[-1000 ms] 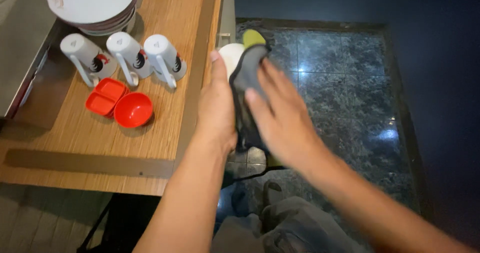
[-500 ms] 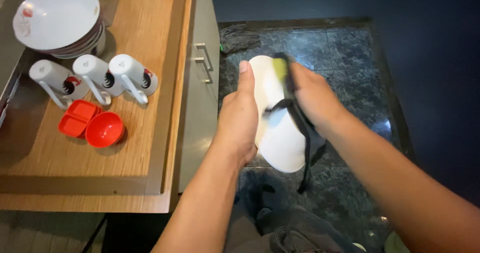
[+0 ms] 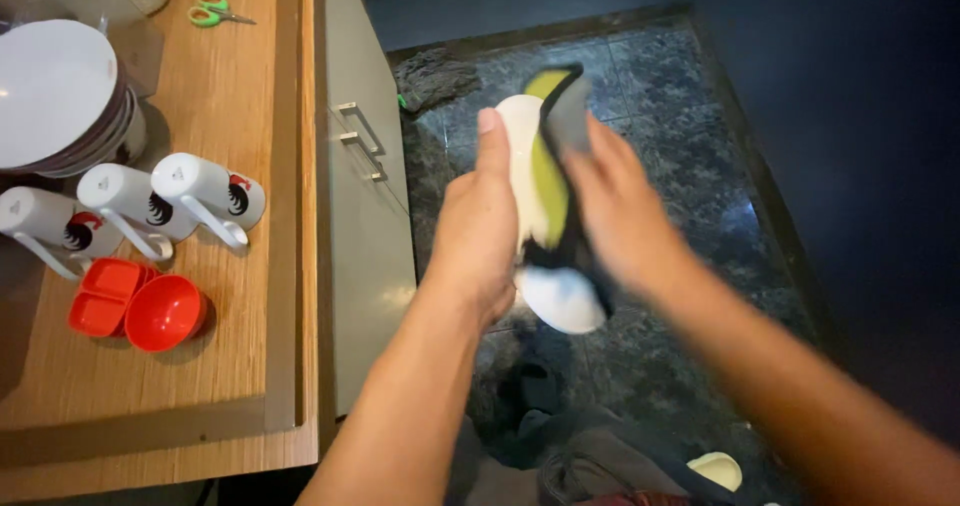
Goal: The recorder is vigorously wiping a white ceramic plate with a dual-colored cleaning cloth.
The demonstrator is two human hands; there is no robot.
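Right now the left hand [image 3: 480, 236] grips a white plate [image 3: 560, 296] by its edge, thumb up along the rim, and holds it nearly on edge over the dark stone floor [image 3: 680, 166], just beside the grey cabinet [image 3: 365, 226]. The right hand [image 3: 620, 206] presses a cloth [image 3: 555, 166], yellow on one side and dark on the other, flat against the plate's face; its fingers look closed around the cloth, though motion blur makes the grip hard to read.

To the left, on the wooden tabletop [image 3: 230, 86], three white mugs [image 3: 205, 191] lie on their sides in a row, handles pointing toward the camera. Just below them sit a red bowl [image 3: 165, 313] and a red square dish [image 3: 105, 294], touching each other. A stack of white plates [image 3: 60, 96] stands above the mugs, and green-handled scissors [image 3: 215, 11] lie near the far edge.
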